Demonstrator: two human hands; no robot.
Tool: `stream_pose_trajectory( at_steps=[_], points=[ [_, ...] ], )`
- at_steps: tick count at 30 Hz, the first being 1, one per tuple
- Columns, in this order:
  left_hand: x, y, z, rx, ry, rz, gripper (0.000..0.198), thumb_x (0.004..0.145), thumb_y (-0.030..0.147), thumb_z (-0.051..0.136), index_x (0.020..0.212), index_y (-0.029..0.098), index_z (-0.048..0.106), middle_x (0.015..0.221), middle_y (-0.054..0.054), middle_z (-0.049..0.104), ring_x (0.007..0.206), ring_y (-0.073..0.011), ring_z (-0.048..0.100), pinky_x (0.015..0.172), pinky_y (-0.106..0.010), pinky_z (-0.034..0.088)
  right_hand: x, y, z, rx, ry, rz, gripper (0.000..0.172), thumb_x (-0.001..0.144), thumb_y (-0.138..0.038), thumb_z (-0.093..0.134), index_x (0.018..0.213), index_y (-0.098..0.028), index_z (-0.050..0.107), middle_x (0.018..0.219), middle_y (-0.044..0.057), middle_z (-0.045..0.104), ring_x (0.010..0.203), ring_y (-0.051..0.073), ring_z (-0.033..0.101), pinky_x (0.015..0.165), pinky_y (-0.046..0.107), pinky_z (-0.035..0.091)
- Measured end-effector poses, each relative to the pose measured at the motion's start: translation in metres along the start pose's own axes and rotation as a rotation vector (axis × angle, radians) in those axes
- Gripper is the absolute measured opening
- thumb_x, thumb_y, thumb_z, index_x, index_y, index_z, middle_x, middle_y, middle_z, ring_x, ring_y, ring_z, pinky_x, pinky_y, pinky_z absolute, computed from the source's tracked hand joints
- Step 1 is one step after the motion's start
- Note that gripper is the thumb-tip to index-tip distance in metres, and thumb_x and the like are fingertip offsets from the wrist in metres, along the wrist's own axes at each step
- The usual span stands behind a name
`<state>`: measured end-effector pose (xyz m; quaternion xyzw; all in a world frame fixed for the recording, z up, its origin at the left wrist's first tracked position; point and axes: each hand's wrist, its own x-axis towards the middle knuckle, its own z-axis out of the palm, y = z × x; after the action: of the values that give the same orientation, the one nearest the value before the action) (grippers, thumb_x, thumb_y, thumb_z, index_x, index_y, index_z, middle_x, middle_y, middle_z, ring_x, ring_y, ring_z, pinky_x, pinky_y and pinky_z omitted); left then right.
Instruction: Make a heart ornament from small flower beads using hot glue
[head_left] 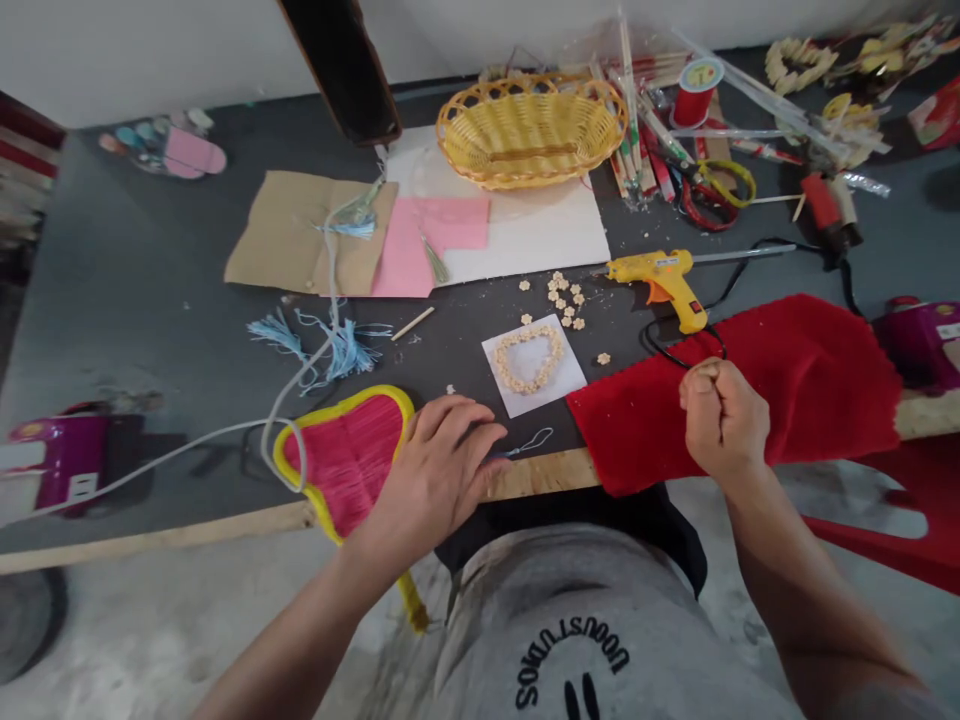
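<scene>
My left hand (442, 460) rests at the table's front edge, fingers stretched out and thumb apart. Beside its thumb lies a thin pale cord loop (536, 440), with a bit of blue at the hand; the rest is hidden beneath. Over a red cloth (810, 380), my right hand (724, 415) is closed in a fist, and whatever is inside cannot be seen. Between the hands, a heart-shaped ring of small wooden flowers (529, 385) sits on a white paper square (525, 403). Loose wooden flowers (566, 300) lie behind it. A yellow glue gun (667, 280) lies beyond my right hand.
A pink, yellow-edged fan (349, 450) overhangs the edge beside my left hand. Blue tassels (341, 350) and a white cable (281, 410) lie at left. Behind are a wicker basket (532, 130), scissors (712, 195) and a red thread spool (696, 100). Purple devices (82, 460) flank the table.
</scene>
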<state>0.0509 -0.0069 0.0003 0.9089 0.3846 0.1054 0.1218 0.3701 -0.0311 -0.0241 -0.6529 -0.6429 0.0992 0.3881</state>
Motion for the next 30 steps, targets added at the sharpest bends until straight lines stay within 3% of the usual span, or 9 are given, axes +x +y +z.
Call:
stream_pose_trajectory(
  at_steps=[5,7,9,11,15,19,21,24,30],
  points=[
    [-0.002,0.014,0.012,0.001,-0.035,-0.097,0.010,0.093,0.026,0.059,0.096,0.019,0.065,0.103,-0.008,0.063,0.106,-0.0276,0.053,0.091,-0.045,0.048,-0.004,-0.009,-0.001,-0.008,-0.039,-0.038,0.032,0.095,-0.024,0.049,0.064,-0.023,0.043,0.053,-0.005,0.041,0.047,0.010,0.039,0.048,0.027,0.033],
    [0.002,0.018,0.014,0.015,-0.045,-0.124,0.009,0.094,0.021,0.056,0.089,0.019,0.063,0.096,-0.007,0.065,0.100,-0.0260,0.055,0.088,-0.044,0.047,-0.006,-0.019,0.003,0.074,-0.119,-0.070,0.026,0.095,-0.024,0.053,0.069,-0.022,0.051,0.060,-0.003,0.051,0.054,0.010,0.049,0.053,0.025,0.041],
    [0.005,0.023,0.012,-0.037,-0.018,-0.141,0.013,0.095,0.020,0.052,0.086,0.019,0.061,0.090,-0.005,0.065,0.093,-0.0232,0.057,0.085,-0.041,0.048,-0.009,-0.030,0.009,0.210,-0.181,-0.049,0.010,0.094,-0.025,0.055,0.087,-0.021,0.061,0.084,0.003,0.066,0.074,0.013,0.063,0.067,0.027,0.051],
    [0.008,0.030,0.009,-0.166,0.061,-0.192,0.014,0.097,0.021,0.049,0.088,0.019,0.058,0.086,-0.003,0.064,0.085,-0.0186,0.059,0.079,-0.035,0.049,-0.014,-0.043,0.016,0.362,-0.259,0.042,0.015,0.093,-0.028,0.058,0.104,-0.021,0.065,0.105,0.007,0.069,0.081,0.014,0.067,0.070,0.028,0.055],
    [0.013,0.053,0.011,-0.391,0.206,-0.351,0.010,0.096,0.021,0.052,0.087,0.020,0.056,0.081,0.001,0.061,0.074,-0.0121,0.059,0.065,-0.024,0.048,-0.028,-0.066,0.032,0.713,-0.588,0.302,0.030,0.094,-0.041,0.056,0.113,-0.021,0.068,0.094,0.004,0.073,0.060,0.010,0.064,0.051,0.023,0.052],
    [0.014,0.073,0.023,-0.440,0.300,-0.359,0.009,0.092,0.015,0.053,0.086,0.020,0.058,0.080,0.002,0.063,0.071,-0.0108,0.061,0.064,-0.022,0.051,-0.035,-0.076,0.047,0.895,-0.530,0.410,0.026,0.086,-0.044,0.065,0.100,-0.023,0.074,0.087,0.002,0.075,0.078,0.016,0.070,0.069,0.030,0.059],
    [0.012,0.075,0.025,-0.420,0.311,-0.319,0.009,0.093,0.015,0.053,0.087,0.020,0.058,0.082,0.001,0.065,0.073,-0.0112,0.062,0.066,-0.023,0.052,-0.035,-0.075,0.049,0.911,-0.488,0.429,0.023,0.085,-0.044,0.067,0.092,-0.023,0.074,0.090,0.003,0.076,0.083,0.017,0.071,0.075,0.032,0.059],
    [0.008,0.068,0.016,-0.351,0.297,-0.216,0.010,0.096,0.018,0.053,0.092,0.020,0.062,0.086,-0.002,0.069,0.081,-0.0139,0.066,0.073,-0.027,0.055,-0.029,-0.071,0.045,0.830,-0.472,0.393,0.025,0.089,-0.044,0.061,0.091,-0.022,0.073,0.083,0.002,0.074,0.075,0.014,0.068,0.069,0.027,0.055],
    [0.009,0.046,-0.007,-0.281,0.171,-0.139,0.031,0.100,0.027,0.051,0.128,0.019,0.060,0.107,-0.008,0.069,0.097,-0.0178,0.067,0.081,-0.031,0.057,-0.020,-0.073,0.036,0.550,-0.737,0.164,0.021,0.094,-0.031,0.054,0.084,-0.019,0.069,0.076,0.000,0.070,0.068,0.012,0.062,0.061,0.023,0.045]
  ],
)
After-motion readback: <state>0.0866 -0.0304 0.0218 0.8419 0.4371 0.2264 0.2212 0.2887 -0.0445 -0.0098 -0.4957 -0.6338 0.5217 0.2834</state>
